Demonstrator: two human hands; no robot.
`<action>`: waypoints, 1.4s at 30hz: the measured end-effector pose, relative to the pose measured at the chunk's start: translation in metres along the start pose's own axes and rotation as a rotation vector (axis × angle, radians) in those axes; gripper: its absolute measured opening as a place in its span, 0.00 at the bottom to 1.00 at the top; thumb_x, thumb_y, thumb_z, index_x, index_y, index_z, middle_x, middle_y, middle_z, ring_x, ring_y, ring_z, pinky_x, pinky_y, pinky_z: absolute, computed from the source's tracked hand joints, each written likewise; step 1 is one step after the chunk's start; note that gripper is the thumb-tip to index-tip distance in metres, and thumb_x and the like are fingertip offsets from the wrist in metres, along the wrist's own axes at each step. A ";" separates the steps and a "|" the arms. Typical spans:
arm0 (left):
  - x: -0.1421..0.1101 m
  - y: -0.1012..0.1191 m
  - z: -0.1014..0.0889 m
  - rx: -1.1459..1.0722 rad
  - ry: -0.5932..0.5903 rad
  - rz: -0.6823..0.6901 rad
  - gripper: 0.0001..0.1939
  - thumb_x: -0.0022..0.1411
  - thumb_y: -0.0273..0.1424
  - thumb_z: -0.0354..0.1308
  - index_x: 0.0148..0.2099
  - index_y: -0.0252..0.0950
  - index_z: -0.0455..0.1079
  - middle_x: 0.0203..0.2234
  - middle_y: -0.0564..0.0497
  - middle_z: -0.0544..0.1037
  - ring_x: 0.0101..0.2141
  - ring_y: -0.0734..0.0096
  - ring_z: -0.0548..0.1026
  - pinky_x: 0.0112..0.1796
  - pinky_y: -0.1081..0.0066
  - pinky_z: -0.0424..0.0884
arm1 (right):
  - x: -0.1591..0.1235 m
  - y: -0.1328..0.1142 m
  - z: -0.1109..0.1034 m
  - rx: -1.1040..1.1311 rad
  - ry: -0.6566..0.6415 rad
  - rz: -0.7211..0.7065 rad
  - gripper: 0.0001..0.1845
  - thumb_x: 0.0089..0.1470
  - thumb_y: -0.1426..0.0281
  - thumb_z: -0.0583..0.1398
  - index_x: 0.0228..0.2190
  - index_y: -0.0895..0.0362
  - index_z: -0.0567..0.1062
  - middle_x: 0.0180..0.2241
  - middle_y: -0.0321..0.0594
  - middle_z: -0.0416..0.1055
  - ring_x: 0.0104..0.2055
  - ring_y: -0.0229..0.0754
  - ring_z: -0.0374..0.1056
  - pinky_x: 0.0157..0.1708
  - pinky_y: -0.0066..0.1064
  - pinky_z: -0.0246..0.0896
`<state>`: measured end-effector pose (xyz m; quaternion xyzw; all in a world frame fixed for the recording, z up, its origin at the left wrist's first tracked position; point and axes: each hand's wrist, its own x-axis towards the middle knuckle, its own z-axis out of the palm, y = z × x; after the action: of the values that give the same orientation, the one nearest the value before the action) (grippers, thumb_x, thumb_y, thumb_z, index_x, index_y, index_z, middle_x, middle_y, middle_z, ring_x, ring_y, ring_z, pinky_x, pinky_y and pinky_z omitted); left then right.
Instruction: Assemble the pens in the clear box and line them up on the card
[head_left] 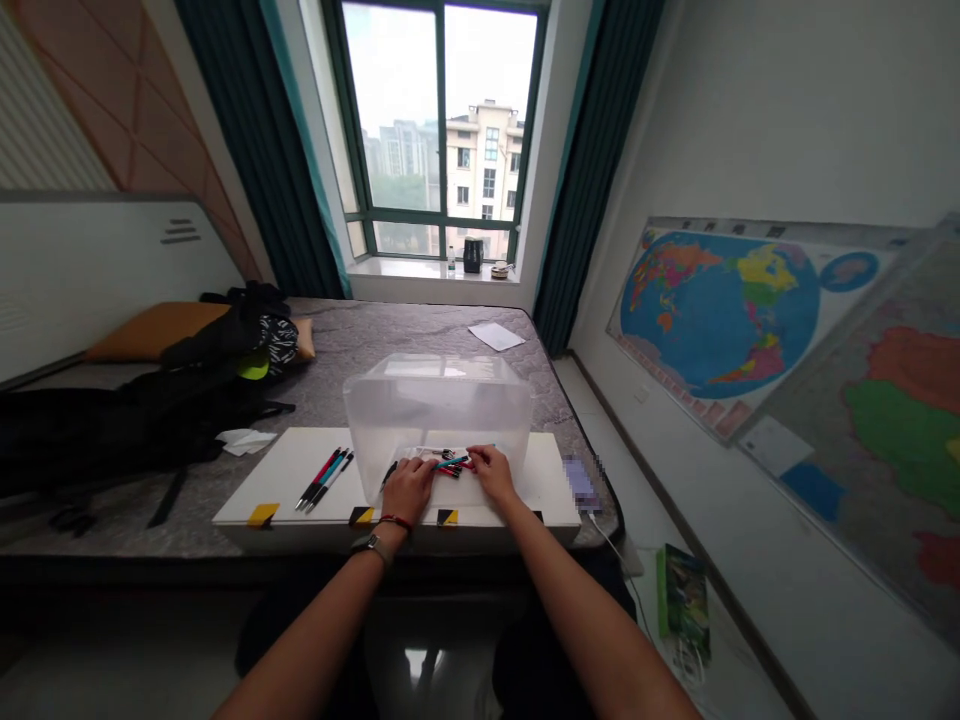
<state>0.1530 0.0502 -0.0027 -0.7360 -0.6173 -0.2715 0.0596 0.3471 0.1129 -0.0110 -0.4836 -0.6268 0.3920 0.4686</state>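
A translucent plastic bin (439,410) lies tipped on its side on a white box-like surface (262,480), its opening toward me. At that opening, my left hand (409,490) is closed at the left end of a teal pen (451,463). My right hand (491,472) pinches around the pen's other end. Just beneath and behind the fingers lie red and black pens (450,471), partly hidden by my hands. To the left of the bin, several pens (324,480) in red, teal and black rest side by side at a slant.
Yellow-and-black tape pieces (262,515) mark the white surface's front edge. A blurred phone-like object (582,485) with a white cable lies at right. Dark clothing and a bag (150,400) cover the bed's left side. A white paper (496,336) lies farther back.
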 end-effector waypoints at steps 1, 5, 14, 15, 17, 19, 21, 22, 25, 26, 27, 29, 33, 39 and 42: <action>0.000 0.000 0.000 -0.001 0.002 -0.004 0.15 0.66 0.33 0.48 0.50 0.46 0.72 0.36 0.46 0.75 0.40 0.58 0.69 0.41 0.64 0.65 | 0.000 0.001 0.000 0.019 -0.001 0.015 0.14 0.52 0.64 0.56 0.36 0.58 0.76 0.33 0.42 0.74 0.31 0.40 0.70 0.33 0.31 0.67; -0.002 -0.002 0.003 -0.023 0.033 -0.044 0.16 0.67 0.36 0.46 0.50 0.43 0.72 0.37 0.45 0.76 0.40 0.58 0.69 0.41 0.64 0.64 | -0.001 0.003 0.002 0.091 -0.015 0.054 0.11 0.49 0.64 0.59 0.33 0.58 0.75 0.30 0.41 0.75 0.31 0.41 0.71 0.34 0.32 0.67; -0.005 -0.003 0.001 -0.070 0.069 -0.029 0.17 0.67 0.36 0.46 0.51 0.43 0.72 0.36 0.45 0.76 0.40 0.56 0.69 0.43 0.62 0.63 | -0.001 -0.005 0.001 0.106 -0.020 0.103 0.13 0.51 0.62 0.58 0.32 0.58 0.74 0.29 0.41 0.75 0.29 0.41 0.71 0.31 0.31 0.67; -0.005 -0.003 0.000 -0.079 0.072 -0.025 0.17 0.67 0.37 0.46 0.51 0.43 0.72 0.36 0.44 0.76 0.41 0.56 0.68 0.43 0.61 0.63 | -0.001 -0.005 0.001 0.109 -0.021 0.108 0.13 0.50 0.61 0.58 0.32 0.58 0.74 0.29 0.41 0.75 0.29 0.41 0.71 0.30 0.31 0.67; -0.005 -0.002 -0.002 -0.091 0.071 -0.021 0.17 0.67 0.36 0.46 0.51 0.44 0.73 0.36 0.44 0.76 0.41 0.56 0.68 0.44 0.60 0.63 | -0.001 -0.005 0.000 0.118 -0.018 0.110 0.15 0.50 0.59 0.58 0.32 0.58 0.75 0.29 0.40 0.75 0.29 0.41 0.71 0.30 0.30 0.66; -0.005 -0.002 -0.003 -0.095 0.067 -0.024 0.17 0.66 0.36 0.46 0.51 0.44 0.73 0.36 0.44 0.76 0.41 0.56 0.68 0.44 0.60 0.63 | -0.001 -0.005 0.000 0.125 -0.019 0.104 0.16 0.50 0.58 0.58 0.32 0.58 0.75 0.28 0.40 0.74 0.29 0.41 0.70 0.30 0.30 0.66; -0.005 -0.001 -0.004 -0.100 0.062 -0.027 0.17 0.66 0.37 0.46 0.51 0.45 0.73 0.36 0.45 0.76 0.41 0.56 0.68 0.44 0.60 0.63 | -0.001 -0.006 -0.001 0.127 -0.031 0.092 0.16 0.50 0.58 0.58 0.32 0.58 0.75 0.28 0.40 0.74 0.28 0.39 0.69 0.30 0.29 0.65; -0.005 -0.001 -0.004 -0.104 0.060 -0.028 0.17 0.66 0.37 0.46 0.51 0.45 0.73 0.36 0.44 0.76 0.41 0.56 0.68 0.44 0.60 0.63 | -0.001 -0.006 -0.001 0.123 -0.040 0.083 0.16 0.50 0.58 0.58 0.32 0.59 0.76 0.27 0.39 0.74 0.28 0.39 0.68 0.30 0.29 0.64; -0.005 -0.002 -0.004 -0.109 0.050 -0.023 0.17 0.66 0.37 0.46 0.51 0.45 0.73 0.36 0.44 0.76 0.42 0.55 0.68 0.44 0.60 0.63 | -0.002 -0.006 -0.002 0.099 -0.062 0.050 0.16 0.50 0.59 0.59 0.32 0.59 0.77 0.27 0.38 0.74 0.27 0.38 0.66 0.31 0.28 0.63; -0.005 -0.002 -0.004 -0.108 0.048 -0.021 0.17 0.66 0.36 0.46 0.51 0.45 0.72 0.36 0.44 0.76 0.42 0.56 0.68 0.44 0.60 0.63 | -0.002 -0.006 -0.002 0.091 -0.069 0.044 0.16 0.50 0.59 0.59 0.32 0.59 0.77 0.26 0.38 0.74 0.27 0.38 0.66 0.31 0.28 0.63; -0.006 -0.002 -0.004 -0.106 0.048 -0.021 0.17 0.66 0.36 0.46 0.51 0.45 0.72 0.36 0.44 0.75 0.42 0.56 0.68 0.45 0.60 0.63 | -0.002 -0.006 -0.003 0.087 -0.076 0.041 0.16 0.50 0.59 0.59 0.32 0.59 0.78 0.26 0.38 0.74 0.28 0.38 0.66 0.31 0.28 0.63; -0.006 -0.002 -0.003 -0.105 0.055 -0.025 0.17 0.67 0.36 0.46 0.51 0.45 0.72 0.36 0.45 0.75 0.42 0.56 0.68 0.45 0.61 0.63 | -0.002 -0.005 -0.003 0.091 -0.087 0.049 0.16 0.50 0.60 0.60 0.34 0.59 0.79 0.27 0.39 0.75 0.28 0.38 0.67 0.32 0.29 0.63; -0.006 -0.002 -0.003 -0.113 0.063 -0.028 0.17 0.67 0.37 0.45 0.52 0.45 0.72 0.36 0.45 0.75 0.42 0.56 0.68 0.45 0.60 0.63 | -0.001 -0.003 -0.003 0.077 -0.089 0.042 0.15 0.50 0.62 0.60 0.36 0.57 0.78 0.33 0.40 0.77 0.33 0.40 0.69 0.36 0.30 0.64; -0.006 -0.003 -0.002 -0.147 0.058 -0.028 0.17 0.67 0.37 0.46 0.51 0.45 0.72 0.36 0.45 0.75 0.42 0.56 0.68 0.45 0.61 0.63 | -0.005 -0.007 -0.002 -0.153 -0.097 0.014 0.14 0.58 0.61 0.54 0.33 0.57 0.75 0.28 0.37 0.74 0.30 0.38 0.67 0.33 0.27 0.59; -0.005 -0.003 -0.003 -0.153 0.061 -0.026 0.17 0.67 0.37 0.47 0.51 0.45 0.73 0.37 0.45 0.75 0.42 0.56 0.68 0.45 0.61 0.63 | -0.007 -0.009 0.000 -0.353 -0.088 -0.020 0.16 0.62 0.61 0.50 0.31 0.55 0.73 0.27 0.35 0.72 0.31 0.38 0.66 0.33 0.26 0.55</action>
<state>0.1488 0.0449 -0.0037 -0.7218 -0.6021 -0.3408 0.0184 0.3451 0.1035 -0.0037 -0.5343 -0.7107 0.2920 0.3524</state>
